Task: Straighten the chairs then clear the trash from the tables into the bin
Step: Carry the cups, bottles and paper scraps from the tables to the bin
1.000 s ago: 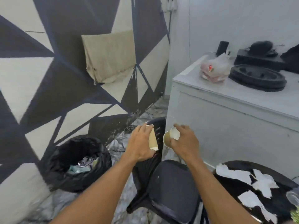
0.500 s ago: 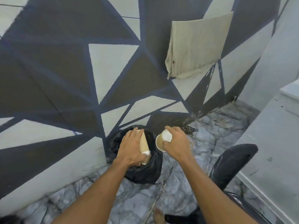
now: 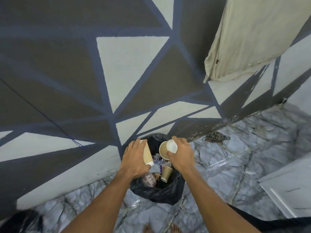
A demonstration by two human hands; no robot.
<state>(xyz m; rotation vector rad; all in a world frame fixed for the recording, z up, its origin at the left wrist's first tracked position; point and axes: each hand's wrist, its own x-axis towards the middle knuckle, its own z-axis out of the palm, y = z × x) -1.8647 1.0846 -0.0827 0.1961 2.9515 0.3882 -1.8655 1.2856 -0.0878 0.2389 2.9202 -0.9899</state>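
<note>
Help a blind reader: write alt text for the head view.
Over a black-bagged trash bin, the left hand grips a tan paper cup; the right hand pinches a second tan paper cup and a small white piece. A third paper cup lies inside the bin.

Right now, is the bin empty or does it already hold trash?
It holds trash: a brown paper cup and plastic wrappers lie inside the black-bagged bin.

Matt paper cups [image 3: 148, 154], glossy black plastic bin liner [image 3: 161, 194].
</note>
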